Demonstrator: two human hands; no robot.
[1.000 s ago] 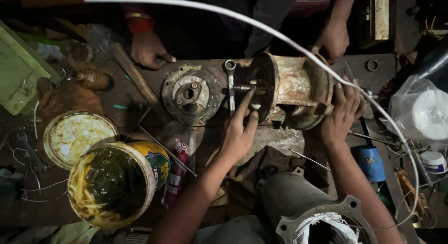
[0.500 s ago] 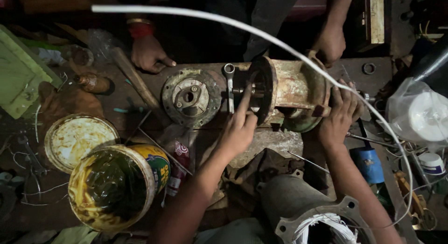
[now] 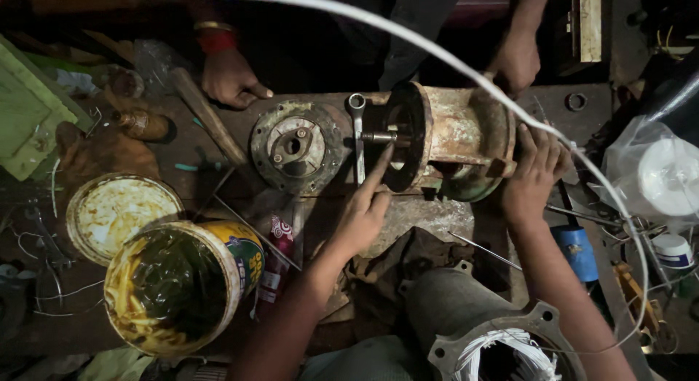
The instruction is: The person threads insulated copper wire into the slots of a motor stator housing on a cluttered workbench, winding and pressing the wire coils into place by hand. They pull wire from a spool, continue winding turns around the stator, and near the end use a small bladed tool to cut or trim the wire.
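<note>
Left hand [image 3: 362, 213] hadn't moved since a second ago: open, forefinger on the dark flange [image 3: 408, 137] beside the spanner [image 3: 357, 133]. Right hand [image 3: 531, 173], fingers spread, braced the rusty pump body [image 3: 466, 133] lying mid-bench. Work looked paused.

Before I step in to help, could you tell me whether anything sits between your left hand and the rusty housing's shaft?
Nothing visible: the left hand points its forefinger at the shaft, beside the ring spanner.
</note>
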